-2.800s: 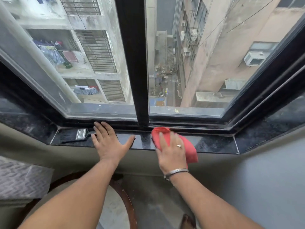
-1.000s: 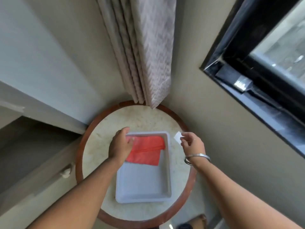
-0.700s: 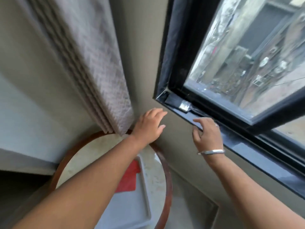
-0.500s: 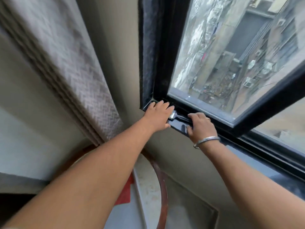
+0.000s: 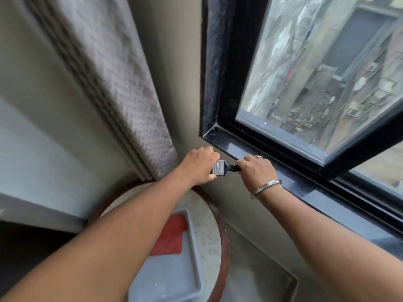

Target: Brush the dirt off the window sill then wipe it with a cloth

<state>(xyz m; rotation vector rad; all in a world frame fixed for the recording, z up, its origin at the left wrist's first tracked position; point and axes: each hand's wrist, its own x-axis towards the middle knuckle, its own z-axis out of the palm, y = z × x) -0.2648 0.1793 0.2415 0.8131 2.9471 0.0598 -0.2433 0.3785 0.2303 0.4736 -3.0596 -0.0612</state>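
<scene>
Both hands hold a black paintbrush with a silver ferrule just off the left end of the dark stone window sill. My left hand is wrapped around the bristle end, which it hides. My right hand grips the black handle. The brush hangs in front of the wall, below the sill's edge. The red cloth lies folded in a grey tray on the round table below, partly behind my left forearm.
A round stone-topped table with a dark wooden rim stands under my arms. A grey patterned curtain hangs at the left of the black window frame. Beige wall runs beneath the sill.
The cloth went from the sill into the tray. Both hands then rose to the sill's left end, took the brush and pulled it off the sill toward me.
</scene>
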